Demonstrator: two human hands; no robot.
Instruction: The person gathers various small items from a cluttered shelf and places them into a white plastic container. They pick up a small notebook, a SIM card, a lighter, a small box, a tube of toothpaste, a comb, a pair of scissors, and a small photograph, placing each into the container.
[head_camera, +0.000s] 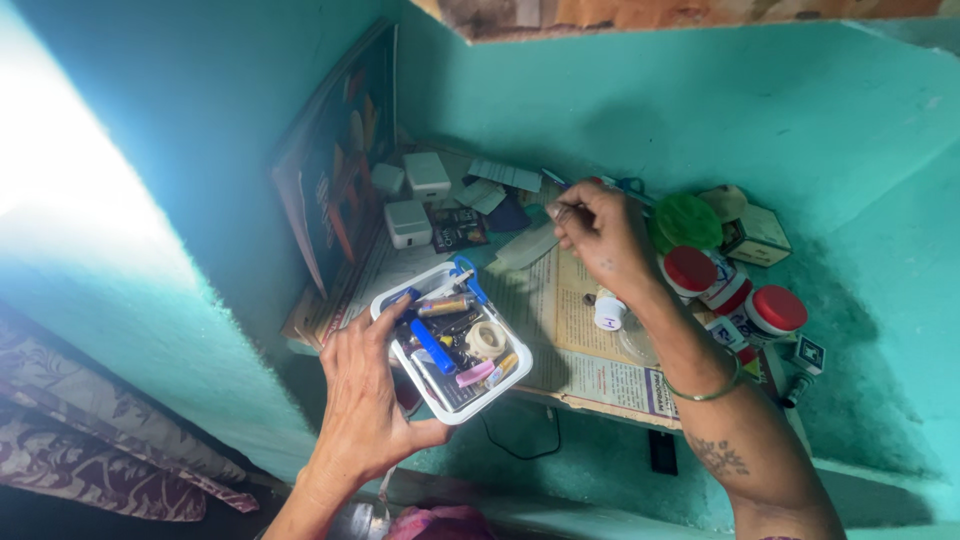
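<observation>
My left hand (365, 400) cupped a white tray (452, 340) from below, fingers curled round its near edge to keep it level, since it was crowded with pens, a tape roll (487, 340) and small bits. My right hand (600, 235) hung beyond the tray, fingertips pinched on something thin; I couldn't tell what. Under that hand, newspaper (560, 310) lined the shelf. Right of the tray stood red-capped jars (775, 312) and a green lid (687, 220); behind it, white chargers (408, 222).

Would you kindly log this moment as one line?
left hand: holds white tray | right hand: pinches thin item, unclear | shelf: newspaper-lined
</observation>
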